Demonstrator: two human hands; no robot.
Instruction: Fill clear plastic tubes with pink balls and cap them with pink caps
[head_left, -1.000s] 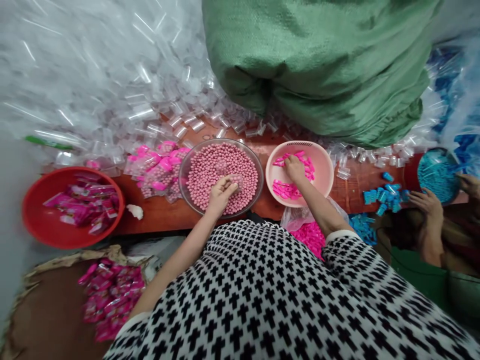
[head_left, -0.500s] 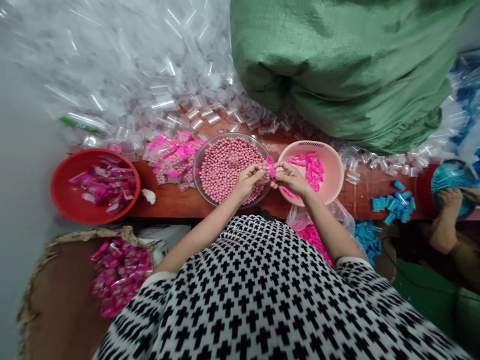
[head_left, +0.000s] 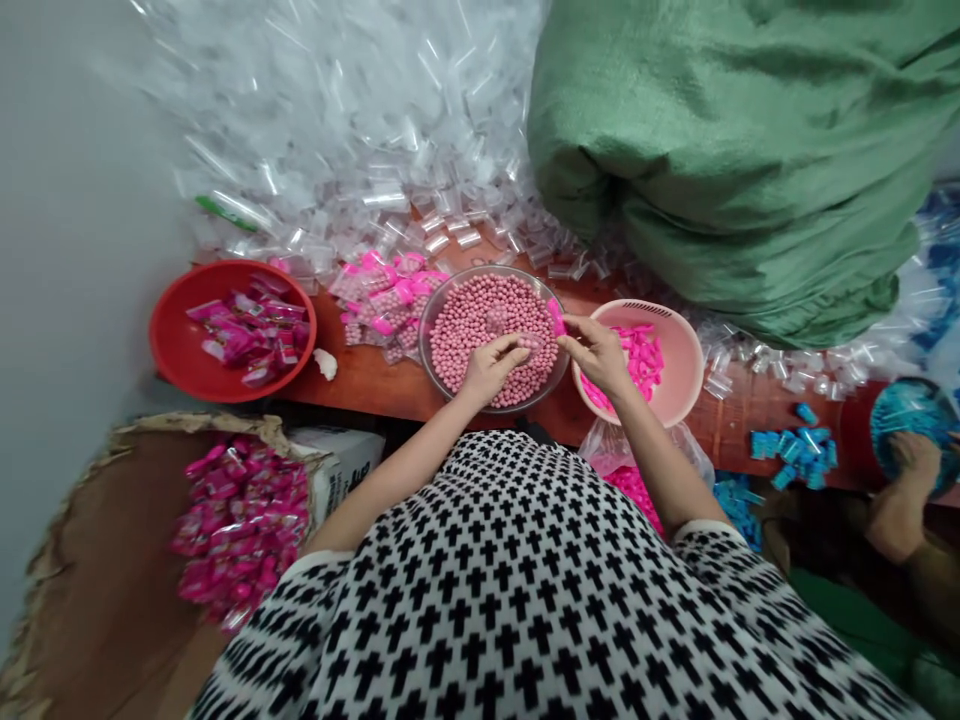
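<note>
Busy at the bead bowl [head_left: 426, 348]

Pinches a small clear thing [head_left: 530, 344] with the left hand [head_left: 489, 372], in a narrow grip of thumb and finger. Holds it up over the pink beads [head_left: 466, 325], a little toward three o'clock from the middle of the bead bowl. Cannot tell what is inside it, as it looks too small.

Holds a bright pink piece [head_left: 556, 316] at the tips of the right hand [head_left: 594, 352], with the grip nearly closed. Has it by the bowl's edge, between two and three o'clock, near the clear thing. Cannot tell its exact shape.

Counting from the bead bowl as the clock's middle, has a pale pink tub [head_left: 681, 370] at three o'clock on the brown bench [head_left: 379, 392], with pink bits [head_left: 641, 355] inside. Has a see-through bag [head_left: 694, 455] at four o'clock, lower down, with more pink inside. Has a heap of clear and pink pieces [head_left: 390, 300] between nine and ten o'clock, close beside the bowl.

Farther out, has a red bowl [head_left: 180, 350] of shiny pink packs [head_left: 251, 325] at nine o'clock, and a torn brown box [head_left: 97, 590] at eight. Has lots of clear tubes [head_left: 375, 140] at eleven, a big green sack [head_left: 735, 150] at two, and blue bits [head_left: 799, 445] just past three, near another person's hand [head_left: 916, 458].
</note>
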